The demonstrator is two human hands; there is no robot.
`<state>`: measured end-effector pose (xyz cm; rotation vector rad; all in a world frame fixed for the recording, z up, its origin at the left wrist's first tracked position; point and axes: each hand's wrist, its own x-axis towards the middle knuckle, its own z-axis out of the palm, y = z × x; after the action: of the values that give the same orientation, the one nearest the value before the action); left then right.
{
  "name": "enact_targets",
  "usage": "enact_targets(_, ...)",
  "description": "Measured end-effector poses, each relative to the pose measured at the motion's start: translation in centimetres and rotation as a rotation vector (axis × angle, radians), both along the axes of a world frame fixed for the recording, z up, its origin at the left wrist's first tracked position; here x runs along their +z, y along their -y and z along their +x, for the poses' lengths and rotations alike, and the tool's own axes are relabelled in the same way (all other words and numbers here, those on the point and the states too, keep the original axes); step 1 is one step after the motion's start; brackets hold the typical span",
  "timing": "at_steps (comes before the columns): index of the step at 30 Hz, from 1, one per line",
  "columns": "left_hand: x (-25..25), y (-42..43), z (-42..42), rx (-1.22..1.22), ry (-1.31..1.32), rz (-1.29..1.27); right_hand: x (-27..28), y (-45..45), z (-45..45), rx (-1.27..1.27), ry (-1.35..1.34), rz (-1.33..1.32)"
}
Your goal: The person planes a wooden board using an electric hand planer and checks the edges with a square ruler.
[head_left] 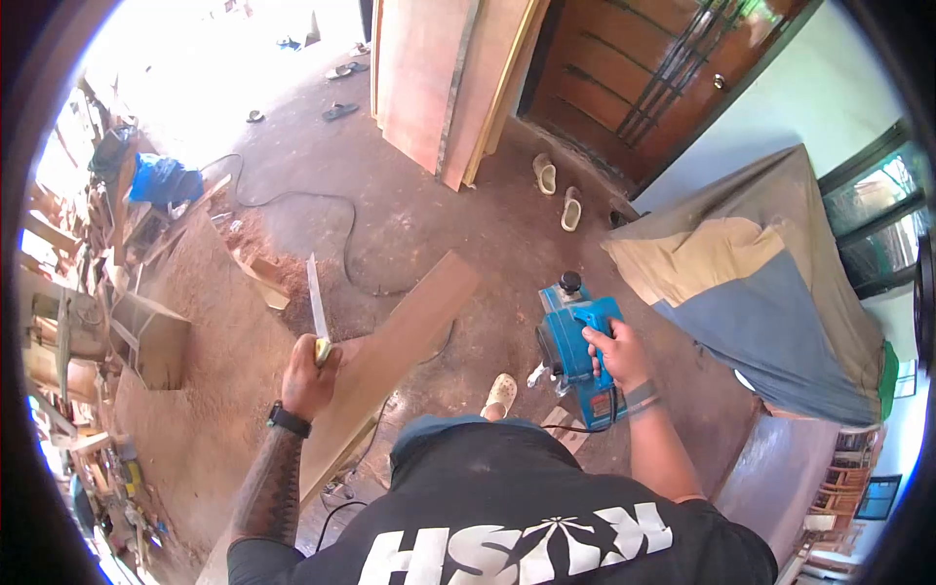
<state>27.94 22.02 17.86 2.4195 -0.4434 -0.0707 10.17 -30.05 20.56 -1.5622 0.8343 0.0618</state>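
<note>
My left hand (310, 378) is closed round the yellowish handle of a hand saw (317, 302), whose narrow blade points up and away from me. Beside it, a long wooden board (390, 336) slants from the lower left toward the middle. On the right, my right hand (619, 353) grips the handle of a blue power planer (577, 341), held off the board to its right. A black cord hangs from the planer's rear end. Part of each hand's fingers is hidden behind what it holds.
Wood scraps (151, 341) and sawdust cover the left side. A blue bag (164, 180) lies beyond them. Tall panels (424, 83) stand at the top. Clogs (571, 210) lie before a wooden door (673, 68). A cloth-covered pile (751, 273) is at right. A cord crosses the floor.
</note>
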Motion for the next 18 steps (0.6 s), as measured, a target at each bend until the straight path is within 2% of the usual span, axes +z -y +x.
enact_targets(3, -0.5, 4.1, 1.2, 0.041, -0.016, 0.007, -0.7, 5.2, 2.8, 0.069, -0.003, -0.021)
enact_targets(9, -1.3, 7.2, 1.5, 0.244, -0.096, 0.005, -0.9, 11.6, 11.8, 0.114, -0.015, 0.076)
enact_targets(12, -1.7, 6.8, 1.8, 0.26, -0.066, -0.04, -1.1, 12.9, 18.7, 0.164, -0.019, 0.096)
enact_targets(14, -1.1, 6.6, 1.9, 0.253, -0.081, 0.024, -1.5, 12.8, 23.7, 0.214, -0.013, 0.092)
enact_targets(18, 0.8, 7.1, 2.3, 0.29, -0.118, 0.027, -0.6, 12.5, 33.4, 0.43, 0.007, 0.057)
